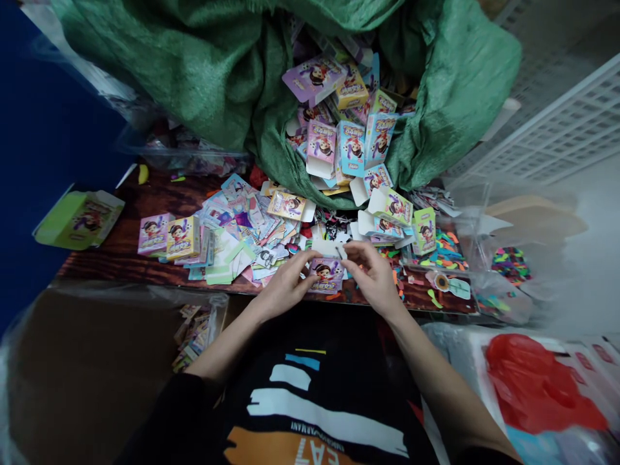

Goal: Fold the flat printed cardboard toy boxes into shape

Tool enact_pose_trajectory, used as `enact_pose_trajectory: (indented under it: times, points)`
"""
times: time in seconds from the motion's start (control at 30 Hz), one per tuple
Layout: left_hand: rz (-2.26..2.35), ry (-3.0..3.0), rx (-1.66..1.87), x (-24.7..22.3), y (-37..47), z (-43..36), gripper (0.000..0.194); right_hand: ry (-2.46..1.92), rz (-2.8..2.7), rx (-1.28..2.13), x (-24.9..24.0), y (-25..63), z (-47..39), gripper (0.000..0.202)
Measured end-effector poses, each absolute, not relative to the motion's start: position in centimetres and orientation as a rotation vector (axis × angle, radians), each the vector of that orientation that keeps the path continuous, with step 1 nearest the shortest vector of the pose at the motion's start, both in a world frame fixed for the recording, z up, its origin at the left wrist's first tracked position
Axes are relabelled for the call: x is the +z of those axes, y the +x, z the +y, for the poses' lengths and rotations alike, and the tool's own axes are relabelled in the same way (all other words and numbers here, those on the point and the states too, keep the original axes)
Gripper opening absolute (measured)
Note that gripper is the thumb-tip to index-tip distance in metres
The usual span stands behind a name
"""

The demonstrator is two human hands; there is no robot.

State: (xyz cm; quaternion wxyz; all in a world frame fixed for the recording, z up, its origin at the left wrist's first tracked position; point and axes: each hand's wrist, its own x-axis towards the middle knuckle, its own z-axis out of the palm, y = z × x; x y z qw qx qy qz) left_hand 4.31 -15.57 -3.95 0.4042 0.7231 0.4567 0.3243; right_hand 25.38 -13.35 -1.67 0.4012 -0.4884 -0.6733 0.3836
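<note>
At the near edge of the table (130,270), a purple box (327,278) is pinched between nearly closed thumb and fingers, on its left by the left hand (287,284) and at its white flap's (324,249) right end by the right hand (374,279).

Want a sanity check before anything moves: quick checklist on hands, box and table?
1. Left hand on purple box: ok, thumb and fingers at its left side.
2. Right hand pinching white flap: cannot tell, fingertips at its right end.
3. Flap closed: not ok, it stands open.
4. Contents inside: cannot tell, interior hidden.
5. Table beside left hand free: not ok, loose cards lie there.
</note>
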Motion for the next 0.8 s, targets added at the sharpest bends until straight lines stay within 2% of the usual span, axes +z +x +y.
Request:
enact_pose_trajectory:
  times: [0.2,0.37,0.6,0.7,0.8]
  points:
    - [1.114,1.727,0.861,-3.8,4.4,-15.6,0.035,-1.200,-1.612,0.983,-1.5,25.0,-13.4,0.007]
    - [1.039,1.797,0.808,-3.3,4.2,-15.7,0.051,-1.146,-1.712,1.008,-1.2,25.6,-13.2,0.011]
    - [1.007,1.821,0.751,-2.9,4.1,-15.8,0.037,-1.156,-1.822,1.052,-0.7,26.0,-13.1,0.022]
    - [1.025,1.689,0.768,-3.0,4.0,-15.9,0.041,-1.212,-1.744,1.051,-0.7,25.9,-13.4,0.014]
    - [1.010,1.586,0.780,-3.0,3.9,-16.0,0.037,-1.219,-1.746,1.045,-0.8,25.8,-13.7,0.030]
